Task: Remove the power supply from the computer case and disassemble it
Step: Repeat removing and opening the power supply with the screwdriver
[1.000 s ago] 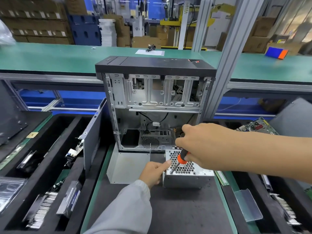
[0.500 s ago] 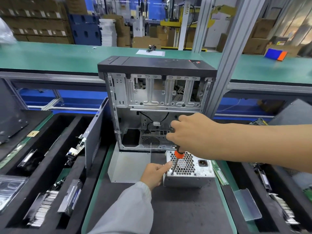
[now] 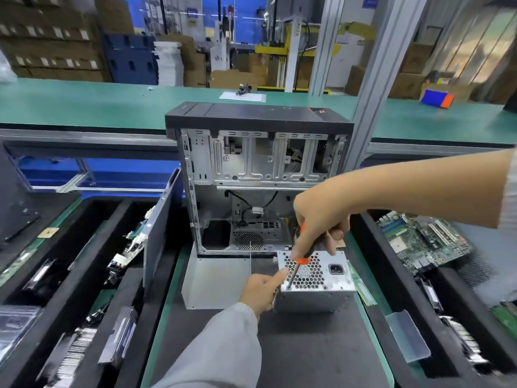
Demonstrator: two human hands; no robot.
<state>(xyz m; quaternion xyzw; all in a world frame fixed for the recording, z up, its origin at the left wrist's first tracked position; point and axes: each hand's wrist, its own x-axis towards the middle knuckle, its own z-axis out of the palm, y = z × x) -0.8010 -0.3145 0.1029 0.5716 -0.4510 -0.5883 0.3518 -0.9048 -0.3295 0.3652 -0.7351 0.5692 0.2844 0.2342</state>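
The grey power supply (image 3: 321,296) stands on the dark mat in front of the open computer case (image 3: 251,177), its honeycomb grille and power socket facing up. My left hand (image 3: 261,288) holds its left side, index finger on the top edge. My right hand (image 3: 319,222) grips an orange-and-black screwdriver (image 3: 297,266) from above. The tool's tip sits at the near-left corner of the grille face.
A loose grey metal panel (image 3: 215,281) lies left of the power supply. Black foam trays with parts flank the mat on both sides. A green motherboard (image 3: 419,239) lies at the right. A clear plastic piece (image 3: 405,337) rests near the right tray.
My right hand has lifted and shifted right, uncovering the grille and socket. The screwdriver tip stays at the near-left corner. My left hand has kept its hold.
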